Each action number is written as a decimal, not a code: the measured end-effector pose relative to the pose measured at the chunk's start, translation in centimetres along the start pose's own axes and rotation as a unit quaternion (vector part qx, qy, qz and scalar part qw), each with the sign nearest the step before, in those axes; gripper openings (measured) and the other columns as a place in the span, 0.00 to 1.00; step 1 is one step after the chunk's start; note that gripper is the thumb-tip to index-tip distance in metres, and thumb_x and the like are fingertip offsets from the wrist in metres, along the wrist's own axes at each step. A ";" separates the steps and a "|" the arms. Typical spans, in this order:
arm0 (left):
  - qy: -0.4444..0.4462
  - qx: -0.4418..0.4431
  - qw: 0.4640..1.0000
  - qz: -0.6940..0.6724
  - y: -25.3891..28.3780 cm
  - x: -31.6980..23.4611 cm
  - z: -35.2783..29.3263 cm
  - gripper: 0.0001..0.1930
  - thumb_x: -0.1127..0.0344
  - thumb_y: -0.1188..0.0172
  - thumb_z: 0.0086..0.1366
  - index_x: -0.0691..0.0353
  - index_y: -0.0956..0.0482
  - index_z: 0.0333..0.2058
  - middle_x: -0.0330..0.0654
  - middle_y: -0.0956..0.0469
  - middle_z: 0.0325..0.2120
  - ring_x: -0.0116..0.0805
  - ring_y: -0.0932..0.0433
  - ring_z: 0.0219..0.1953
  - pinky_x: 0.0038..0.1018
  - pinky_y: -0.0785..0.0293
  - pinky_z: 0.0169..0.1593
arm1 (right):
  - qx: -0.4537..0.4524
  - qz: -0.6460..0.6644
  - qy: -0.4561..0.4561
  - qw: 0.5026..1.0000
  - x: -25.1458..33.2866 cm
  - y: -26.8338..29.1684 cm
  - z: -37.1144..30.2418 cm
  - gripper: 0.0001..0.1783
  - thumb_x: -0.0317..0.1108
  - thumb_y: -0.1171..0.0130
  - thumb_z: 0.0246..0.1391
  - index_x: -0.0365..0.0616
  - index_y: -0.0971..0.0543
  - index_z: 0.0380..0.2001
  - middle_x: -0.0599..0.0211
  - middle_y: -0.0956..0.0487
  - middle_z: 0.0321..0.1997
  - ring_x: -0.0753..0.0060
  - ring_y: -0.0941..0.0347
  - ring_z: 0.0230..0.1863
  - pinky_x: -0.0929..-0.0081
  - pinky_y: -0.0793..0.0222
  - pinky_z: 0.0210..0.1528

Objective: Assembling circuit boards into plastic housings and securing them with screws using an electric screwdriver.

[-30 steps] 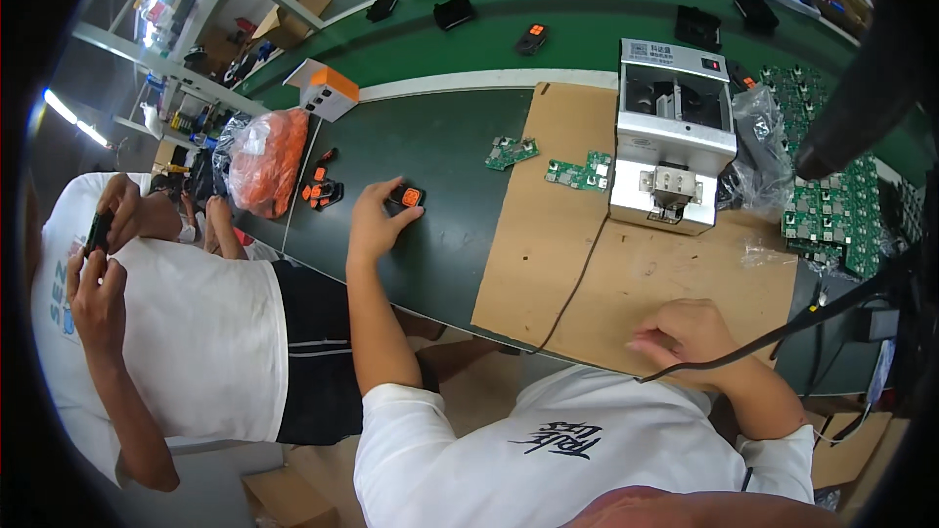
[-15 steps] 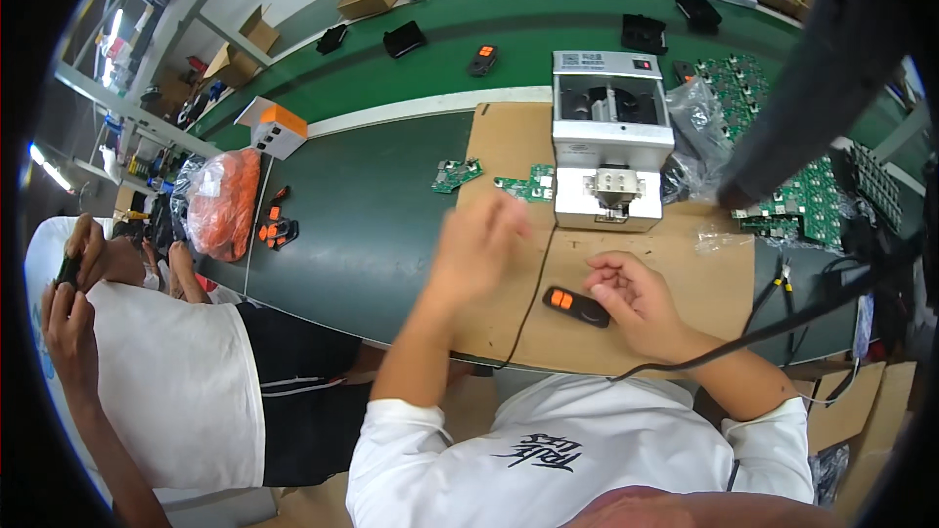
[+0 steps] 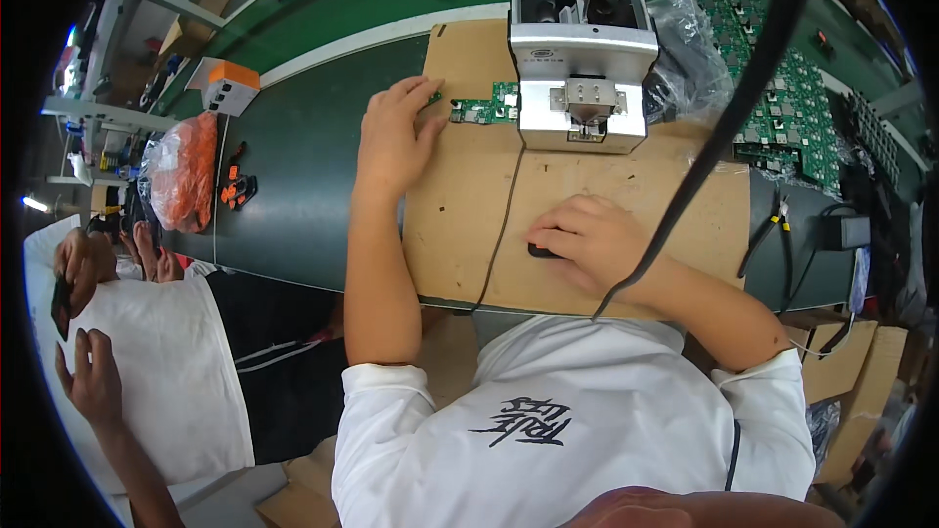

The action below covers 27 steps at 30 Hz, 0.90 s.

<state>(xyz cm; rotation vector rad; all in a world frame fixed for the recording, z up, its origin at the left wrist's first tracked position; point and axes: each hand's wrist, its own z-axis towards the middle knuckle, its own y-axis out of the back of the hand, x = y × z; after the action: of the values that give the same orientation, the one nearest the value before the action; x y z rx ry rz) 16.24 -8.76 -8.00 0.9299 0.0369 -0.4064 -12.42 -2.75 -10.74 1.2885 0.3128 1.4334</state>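
Observation:
At the left edge of the cardboard sheet [image 3: 460,225], my left hand [image 3: 393,132] reaches over a small green circuit board [image 3: 434,97], mostly covered by its fingers. The thumb stands apart from the fingers. Just right of that hand, more green circuit board [image 3: 474,111] lies against a silver benchtop machine [image 3: 582,64] with a see-through top. Nearer to me, my right hand [image 3: 592,240] is closed over a small black remote control [image 3: 540,250]. Only one end of the remote shows; its orange buttons are hidden under the hand.
A black cable [image 3: 729,127] crosses in front of the right forearm. Stacked green circuit boards [image 3: 782,88] and pliers [image 3: 768,230] lie at the right. A bag of orange parts [image 3: 184,176] and an orange-white box [image 3: 231,88] stand left. A co-worker [image 3: 161,362] sits at the left.
My left hand has moved left onto the small circuit board. My right hand, beside the remote before, now covers it. The view has shifted, so the bench appears higher and further left.

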 end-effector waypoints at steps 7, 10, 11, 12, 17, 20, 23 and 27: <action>0.070 0.076 0.995 0.004 0.3 0.3 -0.7 0.07 0.71 0.38 0.59 0.59 0.19 0.37 0.42 0.19 0.36 0.45 0.22 0.40 0.36 0.29 0.49 | -0.171 0.400 -0.328 0.839 0.2 2.7 -0.6 0.16 0.42 0.48 0.65 0.41 0.21 0.46 0.67 0.19 0.43 0.74 0.21 0.36 0.76 0.23 0.36; 0.176 0.004 0.975 -0.137 1.1 -0.8 -1.5 0.04 0.71 0.40 0.63 0.62 0.20 0.36 0.42 0.19 0.34 0.41 0.21 0.38 0.34 0.27 0.49 | -0.140 0.614 -0.410 0.660 -1.3 4.9 -1.5 0.22 0.45 0.50 0.66 0.45 0.28 0.56 0.66 0.20 0.46 0.73 0.20 0.38 0.76 0.21 0.38; 0.275 -0.039 0.926 -0.255 1.5 -1.3 -2.0 0.03 0.71 0.42 0.65 0.63 0.22 0.36 0.41 0.20 0.34 0.38 0.21 0.38 0.34 0.26 0.48 | -0.109 0.645 -0.388 0.650 -1.6 5.1 -2.1 0.26 0.45 0.52 0.66 0.45 0.36 0.63 0.62 0.22 0.50 0.72 0.21 0.43 0.74 0.21 0.40; 0.271 -0.032 0.927 -0.258 1.8 -1.4 -2.7 0.03 0.71 0.42 0.65 0.63 0.22 0.36 0.41 0.20 0.34 0.38 0.21 0.38 0.34 0.26 0.48 | -0.117 0.645 -0.389 0.647 -1.5 5.2 -2.3 0.26 0.45 0.52 0.66 0.45 0.36 0.63 0.62 0.22 0.50 0.72 0.21 0.43 0.74 0.21 0.40; 0.480 0.003 0.459 -0.748 2.6 -5.1 -4.5 0.11 0.74 0.46 0.68 0.66 0.27 0.48 0.44 0.24 0.42 0.34 0.23 0.44 0.31 0.24 0.51 | -0.080 0.591 -0.313 0.739 -1.0 4.8 -2.5 0.25 0.30 0.46 0.62 0.37 0.35 0.61 0.61 0.25 0.53 0.75 0.24 0.47 0.77 0.22 0.44; 0.443 0.084 0.586 -0.673 2.1 -8.5 -5.5 0.11 0.76 0.46 0.67 0.68 0.27 0.48 0.46 0.26 0.45 0.33 0.24 0.46 0.29 0.25 0.51 | -0.111 0.491 -0.301 0.810 -0.1 5.3 -2.0 0.25 0.23 0.44 0.59 0.34 0.34 0.60 0.62 0.24 0.51 0.81 0.25 0.45 0.81 0.24 0.44; 0.279 0.184 0.687 -0.646 3.1 -12.2 -4.8 0.09 0.79 0.44 0.64 0.68 0.24 0.43 0.48 0.27 0.46 0.33 0.24 0.47 0.28 0.27 0.51 | -0.128 0.417 -0.341 0.833 -0.2 5.8 -2.2 0.24 0.23 0.40 0.57 0.33 0.30 0.56 0.63 0.20 0.43 0.81 0.24 0.42 0.83 0.25 0.44; 0.088 0.158 0.811 -0.557 3.7 -15.3 -3.8 0.08 0.82 0.40 0.59 0.68 0.20 0.37 0.46 0.23 0.42 0.32 0.22 0.42 0.25 0.26 0.45 | -0.144 0.491 -0.304 0.804 -0.5 5.1 -2.6 0.23 0.22 0.39 0.55 0.34 0.27 0.55 0.65 0.20 0.43 0.81 0.24 0.42 0.83 0.28 0.45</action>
<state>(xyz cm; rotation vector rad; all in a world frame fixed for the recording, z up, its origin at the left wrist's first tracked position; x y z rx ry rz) 3.94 1.15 -4.29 1.2098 0.7373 -1.4523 -17.33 -3.71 -8.00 1.6407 -1.1287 1.6610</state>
